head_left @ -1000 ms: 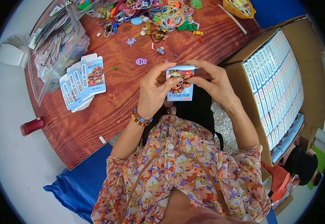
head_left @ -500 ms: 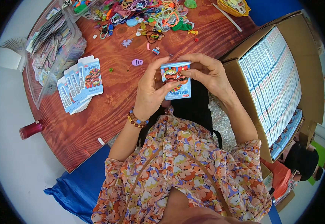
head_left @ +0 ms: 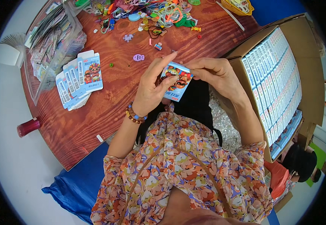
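Both hands — left hand, right hand — fingers still gripping small box, apparently tilted further

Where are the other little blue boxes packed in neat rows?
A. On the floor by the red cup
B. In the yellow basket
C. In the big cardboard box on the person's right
C: the big cardboard box on the right is filled with rows of little blue boxes, like the small box held between both hands.
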`<state>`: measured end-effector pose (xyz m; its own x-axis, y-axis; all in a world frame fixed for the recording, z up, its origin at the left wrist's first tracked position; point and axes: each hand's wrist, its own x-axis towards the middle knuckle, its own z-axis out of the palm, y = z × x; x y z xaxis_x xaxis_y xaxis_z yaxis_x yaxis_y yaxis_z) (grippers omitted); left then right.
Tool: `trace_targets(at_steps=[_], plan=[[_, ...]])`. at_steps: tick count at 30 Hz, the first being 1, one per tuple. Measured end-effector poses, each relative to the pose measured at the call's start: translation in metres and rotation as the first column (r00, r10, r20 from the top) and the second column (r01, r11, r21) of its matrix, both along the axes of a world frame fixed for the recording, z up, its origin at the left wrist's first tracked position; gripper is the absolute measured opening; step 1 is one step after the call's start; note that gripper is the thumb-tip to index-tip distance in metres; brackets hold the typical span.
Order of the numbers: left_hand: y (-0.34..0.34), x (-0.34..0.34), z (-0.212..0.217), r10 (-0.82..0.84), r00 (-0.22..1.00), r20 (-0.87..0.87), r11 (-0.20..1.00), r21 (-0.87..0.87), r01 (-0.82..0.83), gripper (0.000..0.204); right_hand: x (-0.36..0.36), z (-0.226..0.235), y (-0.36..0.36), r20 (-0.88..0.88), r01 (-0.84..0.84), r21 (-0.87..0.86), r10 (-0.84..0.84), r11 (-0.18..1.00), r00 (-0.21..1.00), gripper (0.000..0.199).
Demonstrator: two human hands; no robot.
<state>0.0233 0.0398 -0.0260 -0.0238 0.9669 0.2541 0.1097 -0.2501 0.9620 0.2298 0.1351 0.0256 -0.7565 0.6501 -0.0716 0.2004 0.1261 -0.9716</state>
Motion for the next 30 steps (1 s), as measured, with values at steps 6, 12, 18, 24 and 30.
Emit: trace_targets(at_steps=[6, 12, 18, 24, 30], plan=[[-0.005, 0.008, 0.002, 0.011, 0.99, -0.143, 1.0, 0.025, -0.008, 0.053, 0.001, 0.003, 0.015, 0.079, -0.062, -0.271, 0.087, 0.961, 0.993, 0.019], [-0.007, 0.005, 0.007, -0.08, 0.982, -0.171, 0.996, -0.056, 0.071, 0.056, 0.0, 0.0, 0.023, 0.152, -0.155, -0.331, 0.215, 0.931, 0.965, 0.017], [-0.007, 0.004, -0.003, -0.011, 0.991, -0.131, 0.999, -0.046, 0.005, 0.048, -0.017, 0.003, 0.024, 0.221, -0.229, -0.235, 0.282, 0.945, 0.934, 0.013], [-0.01, 0.008, -0.013, 0.173, 0.959, 0.226, 0.98, -0.14, -0.144, 0.039, -0.023, -0.009, -0.003, -0.026, 0.021, -0.304, -0.031, 0.952, 0.999, 0.027], [-0.011, 0.007, -0.003, 0.161, 0.927, 0.338, 0.979, -0.172, -0.107, 0.036, -0.024, -0.02, -0.02, -0.004, 0.031, 0.041, -0.031, 0.999, 1.0, 0.042]])
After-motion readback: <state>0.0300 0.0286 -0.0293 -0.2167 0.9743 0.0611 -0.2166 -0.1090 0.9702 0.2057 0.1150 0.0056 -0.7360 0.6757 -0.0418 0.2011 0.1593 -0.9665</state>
